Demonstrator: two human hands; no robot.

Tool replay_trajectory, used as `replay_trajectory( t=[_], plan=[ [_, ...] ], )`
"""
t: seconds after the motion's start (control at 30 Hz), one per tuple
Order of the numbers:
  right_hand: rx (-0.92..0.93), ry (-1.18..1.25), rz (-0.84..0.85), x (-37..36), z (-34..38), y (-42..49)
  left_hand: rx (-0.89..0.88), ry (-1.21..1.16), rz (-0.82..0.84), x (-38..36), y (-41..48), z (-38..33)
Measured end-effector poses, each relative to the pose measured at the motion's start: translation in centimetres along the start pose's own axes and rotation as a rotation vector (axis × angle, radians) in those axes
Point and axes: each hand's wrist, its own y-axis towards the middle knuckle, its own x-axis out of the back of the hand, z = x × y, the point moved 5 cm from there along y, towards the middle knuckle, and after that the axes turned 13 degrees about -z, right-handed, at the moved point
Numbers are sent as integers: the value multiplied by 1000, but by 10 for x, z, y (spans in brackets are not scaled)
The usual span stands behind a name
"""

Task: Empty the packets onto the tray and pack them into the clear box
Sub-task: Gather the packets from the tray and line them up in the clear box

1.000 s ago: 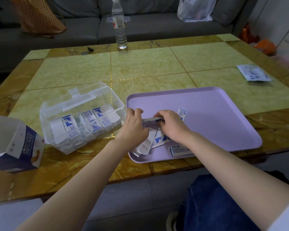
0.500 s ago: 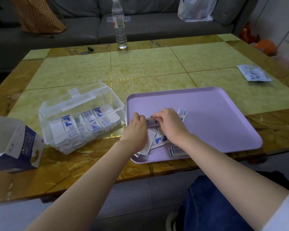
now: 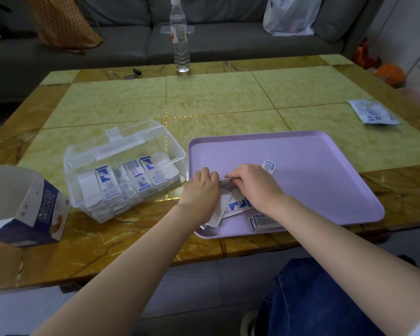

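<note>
A lilac tray (image 3: 313,166) lies on the table, with small white-and-blue packets (image 3: 237,204) scattered in its near left corner. My left hand (image 3: 203,187) and my right hand (image 3: 252,184) are down on that corner, fingers curled round a small stack of packets (image 3: 226,181) held between them. One packet (image 3: 269,166) lies just beyond my right hand, and a short stack (image 3: 262,220) sits near the tray's front rim. The clear box (image 3: 121,151) stands left of the tray, lid open, with several packets inside.
An opened white-and-blue carton (image 3: 27,209) lies at the near left. A water bottle (image 3: 179,37) stands at the table's far edge. A flat printed pouch (image 3: 371,115) lies at the right. A grey sofa runs behind the table, and my knee (image 3: 325,299) is below its edge.
Both hands have lowered the gathered stack of packets from just above the tray down onto its near left corner, and the hands have drawn closer together.
</note>
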Motion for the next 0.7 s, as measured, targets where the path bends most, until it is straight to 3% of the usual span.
replay_trajectory(
  t=[0.13,0.3,0.6,0.7],
  plan=[
    [-10,41,10,-1,-1,-3,26,-73,5,4,-2,-1],
    [8,116,-79,12,10,-1,136,-332,-19,24,-7,6],
    [70,225,-118,24,56,-11,219,-548,-301,82,-16,45],
    [-35,372,-207,22,73,-6,294,-609,-375,94,-24,65]
  ],
)
